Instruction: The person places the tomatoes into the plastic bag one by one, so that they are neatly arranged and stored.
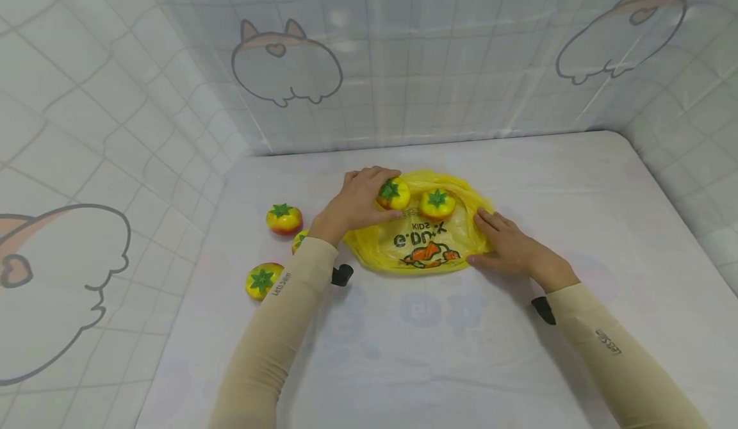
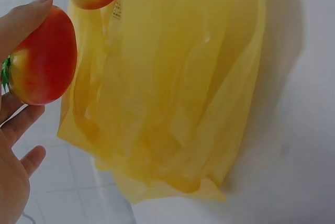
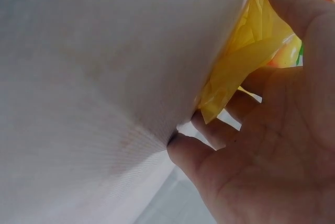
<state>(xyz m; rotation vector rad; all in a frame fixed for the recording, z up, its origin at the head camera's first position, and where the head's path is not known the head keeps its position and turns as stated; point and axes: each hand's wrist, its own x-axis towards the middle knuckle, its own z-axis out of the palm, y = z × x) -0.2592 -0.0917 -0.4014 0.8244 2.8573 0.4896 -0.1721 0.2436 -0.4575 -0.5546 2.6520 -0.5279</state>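
My left hand grips a yellow-red toy persimmon with a green leafy top, between thumb and fingers, over the left part of a yellow plastic bag. In the left wrist view, the held persimmon shows its red underside beside the bag. A second persimmon lies at the bag, right of the held one. My right hand rests at the bag's right edge, fingers spread. Up close in the right wrist view, the thumb and fingertips of this hand touch the yellow plastic and the white tabletop.
Left of the bag, one persimmon lies farther back and another nearer the front. My left forearm partly covers a third persimmon. Behind the white tabletop hangs a grid-patterned curtain with cartoon animals.
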